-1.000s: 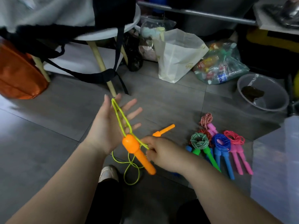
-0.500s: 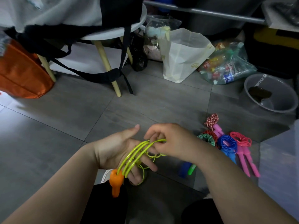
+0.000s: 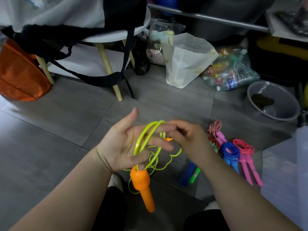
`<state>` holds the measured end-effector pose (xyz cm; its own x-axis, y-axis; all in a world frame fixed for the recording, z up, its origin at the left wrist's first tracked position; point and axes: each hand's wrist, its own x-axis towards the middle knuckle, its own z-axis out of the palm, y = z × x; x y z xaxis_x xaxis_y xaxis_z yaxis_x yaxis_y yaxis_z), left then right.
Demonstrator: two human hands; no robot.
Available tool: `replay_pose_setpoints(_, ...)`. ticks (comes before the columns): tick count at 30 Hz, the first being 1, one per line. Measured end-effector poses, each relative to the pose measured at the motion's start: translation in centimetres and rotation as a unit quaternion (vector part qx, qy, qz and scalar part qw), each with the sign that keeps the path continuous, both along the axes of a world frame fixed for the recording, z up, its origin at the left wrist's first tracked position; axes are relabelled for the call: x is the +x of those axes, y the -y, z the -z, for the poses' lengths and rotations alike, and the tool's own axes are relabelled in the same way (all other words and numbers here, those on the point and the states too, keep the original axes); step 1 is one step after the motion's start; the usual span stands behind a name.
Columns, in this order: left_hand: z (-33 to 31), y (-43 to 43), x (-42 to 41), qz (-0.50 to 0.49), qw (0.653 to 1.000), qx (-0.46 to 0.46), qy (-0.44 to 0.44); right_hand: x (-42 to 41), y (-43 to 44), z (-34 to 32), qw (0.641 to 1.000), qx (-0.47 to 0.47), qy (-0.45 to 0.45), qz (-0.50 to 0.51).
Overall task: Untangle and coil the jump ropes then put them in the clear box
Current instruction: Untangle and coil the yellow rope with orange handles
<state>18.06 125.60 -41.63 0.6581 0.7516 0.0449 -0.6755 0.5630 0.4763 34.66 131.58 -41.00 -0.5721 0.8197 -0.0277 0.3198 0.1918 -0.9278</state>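
Observation:
A yellow-green jump rope (image 3: 144, 139) is looped several times over my left hand (image 3: 118, 144), which is palm up with the thumb raised. Its lower fingers curl on the strands just above the hanging orange handle (image 3: 141, 185). My right hand (image 3: 190, 142) pinches the rope at the top of the loops, beside my left fingertips. A tip of the second orange handle (image 3: 168, 139) shows behind them. Loose rope dangles under both hands. The clear box (image 3: 286, 172) stands at the right edge.
Coiled ropes lie on the grey floor to the right: blue (image 3: 230, 150), pink (image 3: 244, 147), red-white (image 3: 215, 126), and a green handle (image 3: 195, 175). Beyond are a grey basin (image 3: 273, 104), a white paper bag (image 3: 186, 64), a stool leg (image 3: 108, 69) and an orange bag (image 3: 20, 75).
My right hand has brought another turn of rope over the left fingers. The left hand turned back palm up and rose. The orange handle now hangs straight down.

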Motion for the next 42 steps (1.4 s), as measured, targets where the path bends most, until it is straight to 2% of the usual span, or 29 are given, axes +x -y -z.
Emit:
replay_pose_setpoints(3, -0.3, -0.2, -0.4, -0.097, 0.993, -0.044, 0.045, -0.4, 0.3, 1.2, 0.993, 0.018, 0.110, -0.048)
replay_pose_setpoints(5, -0.3, -0.6, -0.1, -0.192, 0.976, -0.086, 0.057, -0.7, 0.7, 1.7, 0.978, 0.000, 0.174, -0.111)
replay_pose_setpoints(8, -0.8, -0.7, 0.2, -0.386, 0.906, -0.135, -0.107, -0.9, 1.6, 1.8, 0.961, -0.012, 0.205, -0.186)
replay_pose_setpoints(12, -1.1, -1.1, 0.5, -0.443, 0.855, -0.145, -0.229, -1.1, 2.2, 1.1, 0.953, 0.043, 0.224, -0.202)
replay_pose_setpoints(14, -0.8, -1.3, 0.5, -0.420, 0.844, -0.135, -0.306, -1.1, 2.2, 0.4, 0.953, 0.075, 0.216, -0.200)
replay_pose_setpoints(16, -0.2, -0.9, 0.3, -0.353, 0.841, -0.147, -0.384, -1.0, 2.3, -0.2, 0.952, 0.102, 0.206, -0.203)
replay_pose_setpoints(19, 0.4, 0.6, 0.6, -0.085, 0.875, -0.131, -0.458, -0.8, 2.3, -0.7, 0.954, 0.154, 0.157, -0.205)
replay_pose_setpoints(21, 0.3, 1.1, 0.6, 0.053, 0.868, -0.112, -0.480, -0.6, 2.0, -0.7, 0.960, 0.159, 0.132, -0.189)
replay_pose_setpoints(24, 0.4, 0.8, 0.2, 0.091, 0.888, -0.126, -0.432, -0.1, 1.0, -0.8, 0.976, 0.139, 0.106, -0.129)
replay_pose_setpoints(28, 0.6, 0.4, -0.5, 0.100, 0.956, -0.071, -0.267, 0.7, -0.3, -0.4, 0.993, 0.092, 0.070, -0.015)
replay_pose_setpoints(31, 0.8, 0.1, -0.5, 0.042, 0.994, -0.045, -0.091, 0.9, -0.9, 0.4, 0.997, 0.057, 0.039, 0.046)
replay_pose_setpoints(34, 0.5, 0.0, -0.1, -0.034, 0.997, -0.058, 0.042, 1.1, -1.2, 1.4, 0.997, 0.012, 0.064, 0.048)
replay_pose_setpoints(36, 0.3, -0.3, -0.4, -0.087, 0.992, -0.055, 0.072, 0.8, -0.9, 1.9, 0.995, 0.011, 0.100, 0.018)
replay_pose_setpoints(39, 0.4, -0.2, -1.4, -0.181, 0.978, -0.092, 0.034, 0.1, 0.3, 2.2, 0.986, 0.023, 0.153, -0.067)
replay_pose_setpoints(42, 0.2, -0.6, -1.5, -0.288, 0.951, -0.114, 0.002, -0.2, 1.4, 2.4, 0.946, 0.004, 0.271, -0.178)
